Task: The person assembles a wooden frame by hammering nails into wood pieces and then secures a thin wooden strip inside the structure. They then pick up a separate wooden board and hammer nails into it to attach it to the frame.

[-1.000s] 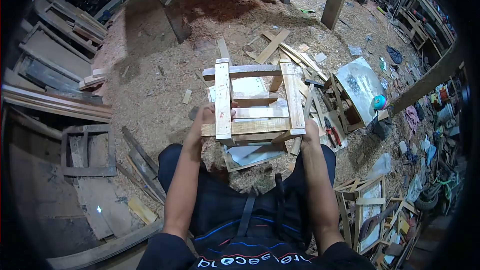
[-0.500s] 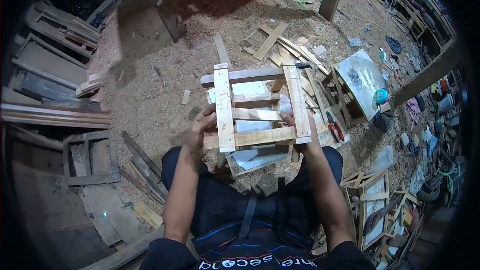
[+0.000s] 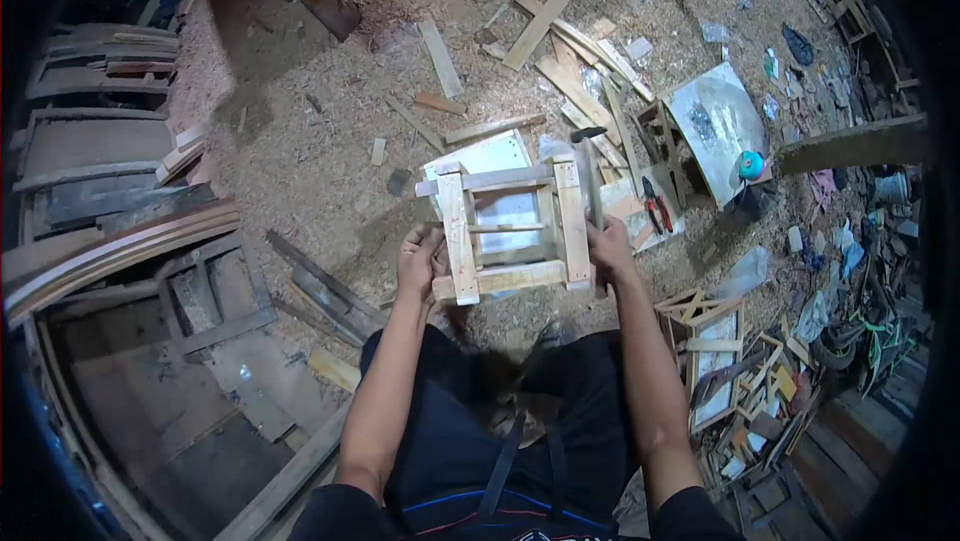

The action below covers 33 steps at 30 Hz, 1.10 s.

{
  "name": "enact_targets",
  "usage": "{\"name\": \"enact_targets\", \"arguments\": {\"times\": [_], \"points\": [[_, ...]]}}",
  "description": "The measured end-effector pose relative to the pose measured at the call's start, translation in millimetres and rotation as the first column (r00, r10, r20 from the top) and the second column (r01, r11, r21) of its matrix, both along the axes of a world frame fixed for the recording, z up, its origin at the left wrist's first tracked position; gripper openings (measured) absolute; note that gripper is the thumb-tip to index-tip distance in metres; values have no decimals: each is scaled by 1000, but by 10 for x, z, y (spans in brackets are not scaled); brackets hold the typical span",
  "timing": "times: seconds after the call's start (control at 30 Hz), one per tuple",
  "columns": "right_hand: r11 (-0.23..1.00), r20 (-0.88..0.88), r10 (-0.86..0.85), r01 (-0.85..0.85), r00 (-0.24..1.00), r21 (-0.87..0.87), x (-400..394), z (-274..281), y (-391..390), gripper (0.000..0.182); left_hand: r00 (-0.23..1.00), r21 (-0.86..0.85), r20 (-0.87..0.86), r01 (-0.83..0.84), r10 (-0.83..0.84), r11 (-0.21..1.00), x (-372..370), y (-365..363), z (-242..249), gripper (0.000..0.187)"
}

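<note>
Between my hands is a small wooden stool-like frame (image 3: 459,246), made of light posts joined by crossbars. My left hand (image 3: 421,259) has its fingers curled at the frame's left side. On the opposite side, my right hand (image 3: 609,249) grips the frame, with some fingers hidden behind the post. A white-faced board (image 3: 497,153) lies on the ground under and beyond the frame. A hammer (image 3: 588,134) with a dark head rests just past the right post. Red-handled pliers (image 3: 657,211) lie to the right of my right hand.
Wood strips (image 3: 540,29) and sawdust cover the ground ahead. To the right stands a white-topped wooden box (image 3: 715,126) with a turquoise round object (image 3: 750,165) on it. Old wooden panels (image 3: 100,141) lie at left; a scrap-filled wooden frame (image 3: 715,366) sits at lower right.
The wooden frame has been lowered away from me and tilted, with both hands still on it. More of the white-faced board shows. My view has shifted too.
</note>
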State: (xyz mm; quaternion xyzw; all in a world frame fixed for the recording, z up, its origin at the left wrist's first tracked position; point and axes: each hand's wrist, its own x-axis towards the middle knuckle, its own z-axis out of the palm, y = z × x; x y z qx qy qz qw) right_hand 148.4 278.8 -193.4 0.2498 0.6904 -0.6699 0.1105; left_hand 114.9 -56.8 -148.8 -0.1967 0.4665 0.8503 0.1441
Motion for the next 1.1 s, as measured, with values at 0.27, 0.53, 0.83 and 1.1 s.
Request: {"name": "enact_targets", "arguments": {"times": [0.27, 0.53, 0.83, 1.1], "points": [[941, 106, -277, 247, 955, 232, 1361, 1206, -8, 23, 942, -369, -41, -324, 333, 871, 67, 355, 764, 13], [919, 424, -373, 392, 826, 45, 1918, 2161, -671, 28, 976, -790, -56, 85, -209, 607, -86, 323, 1299, 18], [760, 499, -596, 642, 629, 99, 1462, 3149, -1661, 24, 817, -845, 305, 470, -490, 257, -424, -4, 1506, 23], [702, 432, -658, 710, 617, 56, 905, 3502, -2530, 22, 879, -649, 395, 473, -268, 596, -584, 107, 1679, 27]]}}
